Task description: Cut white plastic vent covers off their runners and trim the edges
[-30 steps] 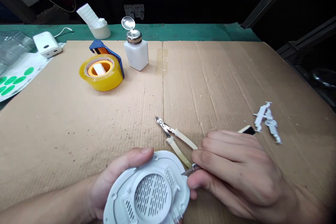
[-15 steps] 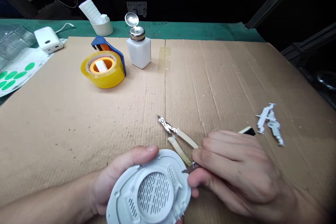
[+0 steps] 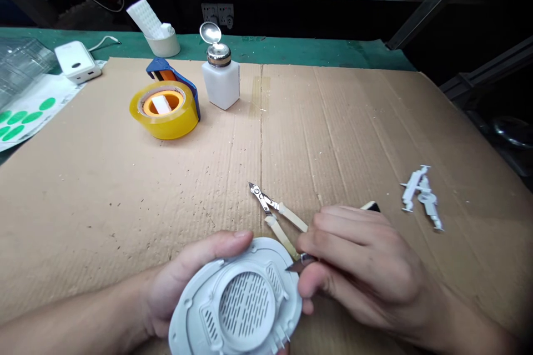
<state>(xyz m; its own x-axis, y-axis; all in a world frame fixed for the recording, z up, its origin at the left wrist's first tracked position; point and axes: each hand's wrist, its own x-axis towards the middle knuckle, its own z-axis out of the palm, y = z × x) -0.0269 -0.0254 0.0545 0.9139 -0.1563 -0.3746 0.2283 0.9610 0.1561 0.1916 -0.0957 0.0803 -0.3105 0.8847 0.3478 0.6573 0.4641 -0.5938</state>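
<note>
My left hand [image 3: 187,269] grips a light grey oval plastic cover [image 3: 245,310] by its left side, thumb along the upper rim. A round grille of slots fills the cover's middle, with smaller vents on either side. My right hand [image 3: 362,266] is closed around a knife [image 3: 300,262]; its pointed dark blade lies at the cover's right rim, and most of the handle is hidden in the fingers. Just beyond the hands, side cutters [image 3: 266,205] with cream handles rest on the cardboard [image 3: 200,183], jaws pointing away and handles spread.
White plastic pieces [image 3: 420,194] lie to the right. Further back stand a yellow tape roll [image 3: 175,122] with a blue dispenser, and a white pump bottle [image 3: 222,86] with its lid raised. At the left are a white box [image 3: 77,61] and a sheet with green ovals [image 3: 31,116].
My right hand and the knife have shifted slightly left, the blade tip moving a little further over the cover's rim. The left hand and cover stay nearly still.
</note>
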